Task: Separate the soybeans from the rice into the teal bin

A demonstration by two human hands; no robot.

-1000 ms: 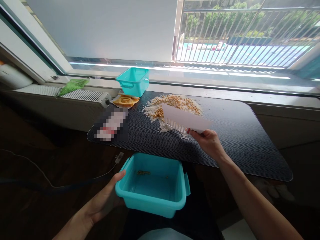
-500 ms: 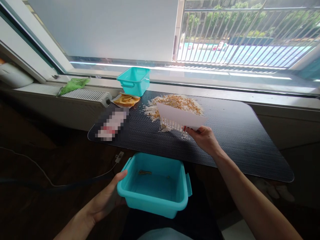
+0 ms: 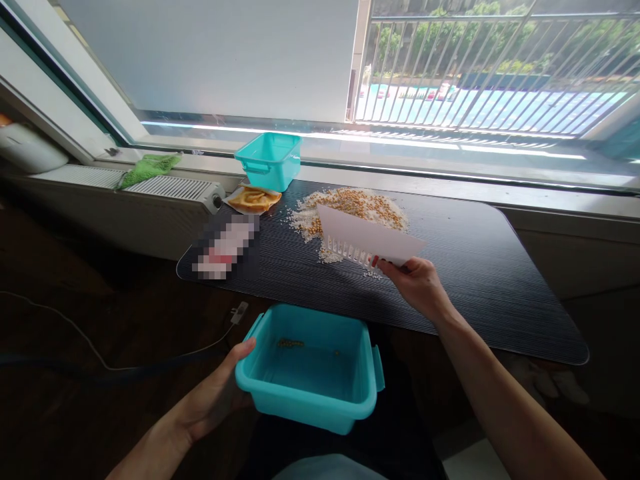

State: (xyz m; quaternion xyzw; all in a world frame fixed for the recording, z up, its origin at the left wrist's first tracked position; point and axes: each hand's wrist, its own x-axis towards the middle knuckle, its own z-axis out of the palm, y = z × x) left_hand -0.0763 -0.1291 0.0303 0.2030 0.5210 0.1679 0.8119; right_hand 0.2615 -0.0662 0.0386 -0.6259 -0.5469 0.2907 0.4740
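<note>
My right hand (image 3: 417,287) grips the right end of a white comb-like scraper (image 3: 367,241), whose teeth rest on the black ribbed mat (image 3: 475,280) at the near edge of a pile of yellow beans mixed with white rice (image 3: 353,208). My left hand (image 3: 213,397) holds the left side of a teal plastic bin (image 3: 310,367) close in front of me, thumb on its rim. A few beans lie in the bin's far corner.
A second teal bin (image 3: 270,160) stands at the mat's far left by the window sill. Next to it lie an orange cloth (image 3: 253,199) and a blurred packet (image 3: 225,245). A green cloth (image 3: 147,170) rests on the radiator; a white cable (image 3: 100,357) crosses the dark floor.
The scraper and my right hand shifted slightly left into the pile, then back right and nearer. The bin in my left hand drifted slightly right.
</note>
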